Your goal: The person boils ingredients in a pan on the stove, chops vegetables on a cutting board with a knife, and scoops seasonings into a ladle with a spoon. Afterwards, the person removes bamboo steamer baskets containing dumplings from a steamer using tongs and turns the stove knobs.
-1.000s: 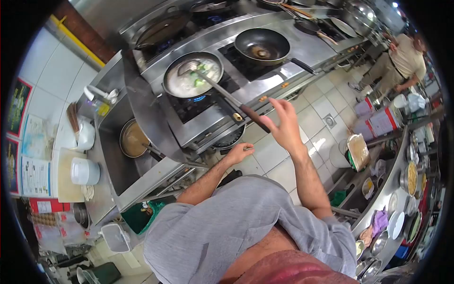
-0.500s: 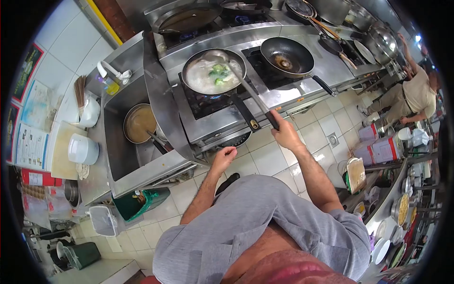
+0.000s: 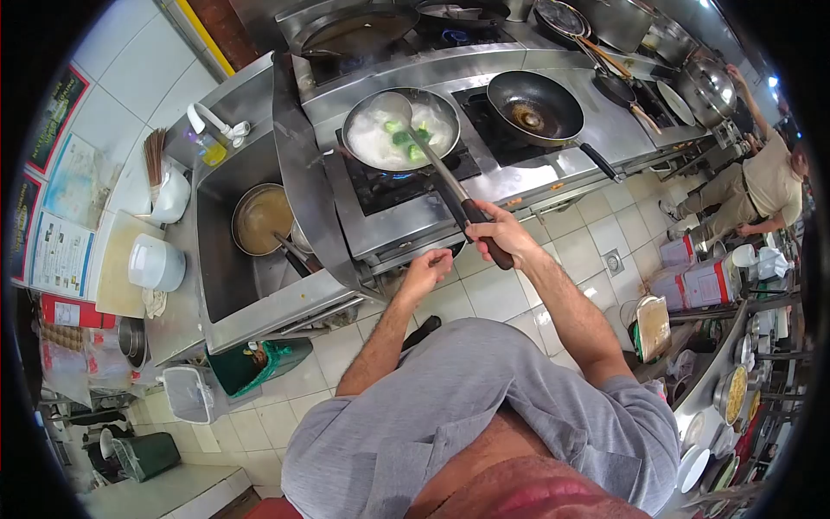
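My right hand (image 3: 505, 237) is closed around the dark grip of a long metal ladle (image 3: 443, 169). The ladle's round bowl is at the far left part of a wok (image 3: 349, 144) on the lit left burner. Bubbling whitish liquid fills this wok, with green broccoli pieces (image 3: 417, 149) in the middle. The wok's own handle runs toward me, mostly covered by the ladle. My left hand (image 3: 428, 272) hovers below the stove's front edge, fingers curled, with nothing visible in it.
A second black wok (image 3: 540, 95) stands on the right burner. In the sink (image 3: 226, 298) at left lies a pan (image 3: 252, 246) of brown liquid. More pans line the back. A co-worker (image 3: 765, 177) stands far right; a bin (image 3: 290, 362) is below the sink.
My right hand has shifted left and the ladle's grip now angles lower toward me. The broccoli has spread in the wok. My left hand has moved up and right, nearer the stove edge.
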The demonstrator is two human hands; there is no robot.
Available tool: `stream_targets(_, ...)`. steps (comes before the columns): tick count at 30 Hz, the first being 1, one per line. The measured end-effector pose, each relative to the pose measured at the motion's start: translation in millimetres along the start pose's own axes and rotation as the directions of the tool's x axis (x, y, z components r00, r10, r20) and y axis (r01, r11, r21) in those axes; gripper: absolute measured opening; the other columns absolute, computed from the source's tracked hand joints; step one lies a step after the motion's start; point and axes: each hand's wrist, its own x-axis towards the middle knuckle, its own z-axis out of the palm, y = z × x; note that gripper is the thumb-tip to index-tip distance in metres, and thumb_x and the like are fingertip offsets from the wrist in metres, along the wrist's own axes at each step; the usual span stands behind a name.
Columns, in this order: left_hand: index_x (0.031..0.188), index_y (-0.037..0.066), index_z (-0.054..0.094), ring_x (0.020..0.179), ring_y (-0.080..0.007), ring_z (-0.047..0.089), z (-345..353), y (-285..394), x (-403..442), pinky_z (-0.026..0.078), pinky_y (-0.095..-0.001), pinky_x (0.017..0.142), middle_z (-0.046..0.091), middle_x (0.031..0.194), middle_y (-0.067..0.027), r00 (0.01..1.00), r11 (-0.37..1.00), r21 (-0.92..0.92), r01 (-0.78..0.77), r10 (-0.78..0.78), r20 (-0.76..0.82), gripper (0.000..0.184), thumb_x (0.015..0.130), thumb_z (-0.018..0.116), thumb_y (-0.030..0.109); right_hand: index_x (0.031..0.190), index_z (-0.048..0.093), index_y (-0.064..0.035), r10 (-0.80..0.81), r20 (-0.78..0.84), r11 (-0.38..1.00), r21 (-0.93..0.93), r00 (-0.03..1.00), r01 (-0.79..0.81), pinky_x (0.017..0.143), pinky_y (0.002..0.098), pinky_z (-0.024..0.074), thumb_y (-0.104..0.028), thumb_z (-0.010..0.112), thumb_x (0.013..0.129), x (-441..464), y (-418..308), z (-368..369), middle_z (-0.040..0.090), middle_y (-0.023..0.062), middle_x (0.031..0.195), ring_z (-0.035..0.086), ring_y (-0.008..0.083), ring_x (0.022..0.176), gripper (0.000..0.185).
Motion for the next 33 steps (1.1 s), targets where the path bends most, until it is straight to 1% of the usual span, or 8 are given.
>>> stream_targets(2,0.115,0.005,0.055,0.087,-0.0096,0.056,3.3,-7.6,-3.3,0.045,-0.0238,0.073,0.058,0.101,-0.0011,0.998,0.996,-0.059,0.063,-0.063,0.011,0.04,0.087,0.058,0.033,0.136,0.029,-0.0041,-0.016,0.02,0.998,-0.06,1.0,0.018,0.036,0.0234,0.0394,-0.002,0.061,0.076,-3.6,5.1,-3.9,0.054,0.0035,0.069,0.049,0.0085,0.047,0.069)
stream_targets(5,0.114,0.005,0.055,0.087,-0.0095,0.055,2.1,-20.2,-3.3,0.045,-0.024,0.073,0.058,0.102,-0.0007,0.995,0.993,-0.067,0.095,-0.092,0.037,0.039,0.087,0.058,0.034,0.136,0.031,-0.0033,-0.115,-0.039,0.879,-0.469,0.993,0.084,0.043,0.0282,0.043,-0.003,0.06,0.076,-13.5,18.1,-8.1,0.056,0.0091,0.07,0.054,0.0139,0.053,0.066)
stream_targets(7,0.114,0.005,0.055,0.087,-0.0096,0.055,-0.7,-18.7,-4.8,0.045,-0.0241,0.073,0.058,0.102,-0.0008,0.994,0.993,-0.05,0.107,-0.105,0.033,0.039,0.088,0.058,0.034,0.134,0.032,-0.0016,-0.566,0.091,0.373,-0.858,0.819,0.353,0.058,0.0386,0.0471,-0.002,0.06,0.074,-22.1,21.9,0.6,0.06,0.022,0.078,0.061,0.033,0.065,0.066)
stream_targets(8,0.114,0.005,0.055,0.087,-0.0096,0.055,-1.9,-18.3,-5.2,0.045,-0.0243,0.073,0.058,0.102,-0.0008,0.992,0.992,-0.031,0.121,-0.12,0.029,0.039,0.088,0.057,0.034,0.134,0.032,-0.0021,-0.435,0.0,0.48,-0.846,0.9,0.232,0.069,0.0416,0.0455,-0.003,0.059,0.075,-31.0,19.7,2.3,0.058,0.0273,0.085,0.059,0.0412,0.08,0.065)
stream_targets(11,0.114,0.005,0.055,0.087,-0.0103,0.055,-7.4,-21.2,-4.4,0.045,-0.0244,0.073,0.058,0.102,-0.0013,0.994,0.993,-0.044,0.107,-0.105,0.034,0.038,0.088,0.057,0.034,0.134,0.033,-0.0033,-0.36,-0.04,0.576,-0.795,0.932,0.189,0.068,0.0417,0.0458,-0.004,0.06,0.076,-50.2,15.9,14.2,0.06,0.0256,0.083,0.06,0.04,0.078,0.064)
stream_targets(21,0.11,0.006,0.058,0.08,-0.0078,0.053,-13.2,-10.1,-4.0,0.044,-0.0242,0.069,0.059,0.091,0.0007,0.997,0.996,-0.059,0.071,-0.073,-0.031,0.033,0.086,0.059,0.028,0.135,0.033,-0.0089,-0.297,-0.071,0.477,-0.875,0.952,0.084,0.072,0.0434,0.0462,-0.004,0.057,0.076,-41.1,28.5,-15.7,0.059,0.026,0.091,0.058,0.0404,0.086,0.064)
stream_targets(26,0.11,0.005,0.058,0.082,-0.0079,0.052,-17.1,-22.2,-3.3,0.044,-0.0249,0.069,0.059,0.093,0.0005,0.997,0.996,-0.045,0.077,-0.078,-0.019,0.033,0.086,0.06,0.028,0.133,0.036,-0.0067,-0.441,0.007,0.301,-0.941,0.898,0.156,0.073,0.0405,0.0469,-0.003,0.058,0.076,-17.8,27.1,-32.3,0.06,0.0252,0.094,0.06,0.0387,0.087,0.062)
stream_targets(33,0.115,0.005,0.055,0.09,-0.0125,0.057,-14.8,-21.1,-4.4,0.046,-0.0258,0.073,0.06,0.1,-0.0037,0.997,0.997,0.003,0.072,-0.072,-0.02,0.036,0.088,0.057,0.029,0.132,0.037,-0.0067,-0.444,-0.025,0.482,-0.849,0.896,0.215,0.076,0.0389,0.0471,-0.005,0.06,0.075,0.4,16.0,-28.9,0.06,0.0244,0.101,0.06,0.0353,0.091,0.062)
